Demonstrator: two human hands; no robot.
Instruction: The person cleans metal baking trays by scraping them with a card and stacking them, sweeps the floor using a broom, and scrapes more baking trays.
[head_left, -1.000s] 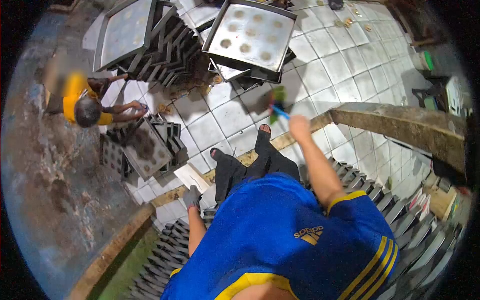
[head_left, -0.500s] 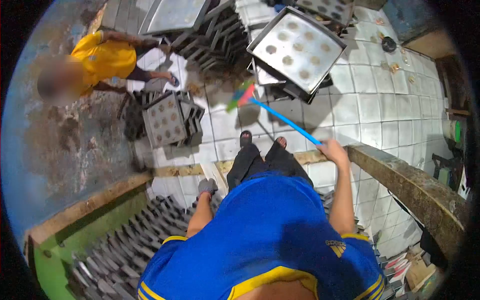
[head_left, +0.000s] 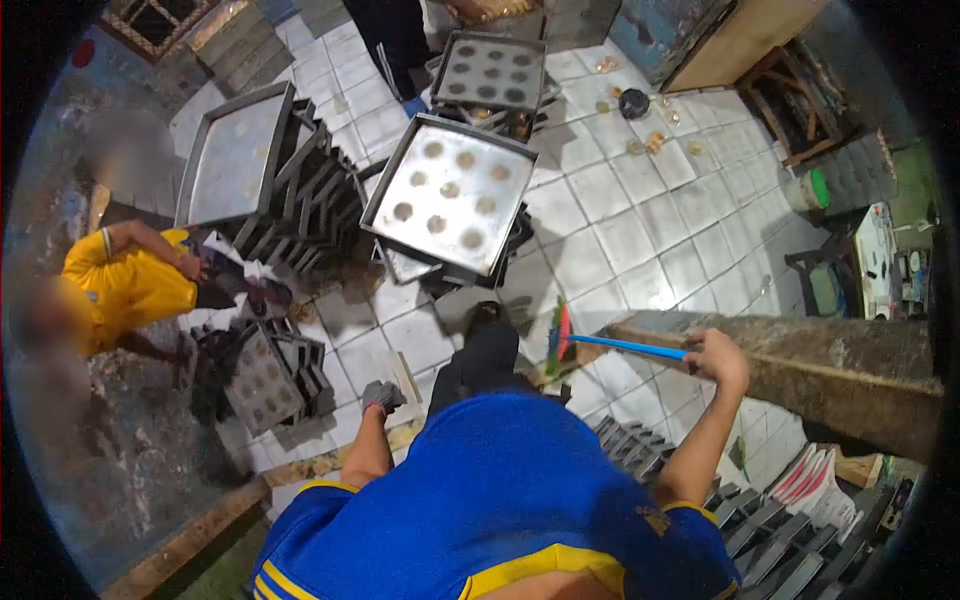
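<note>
- Gripping 1 blue broom handle near its end, likely for reach: my right hand.
- 1 gloved left hand: my grasp, cannot tell.

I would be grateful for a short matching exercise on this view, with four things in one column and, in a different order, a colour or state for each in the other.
Column one
1. Broom handle
2. Left hand
3. Shirt of the co-worker at the left edge
4. Large tray on top of the middle stack

Column two
A. Yellow
B. Marked with rows of dark round spots
C. Blue, gripped in the right hand
D. Covered by a grey glove

Right pairs: 1-C, 2-D, 3-A, 4-B
</note>
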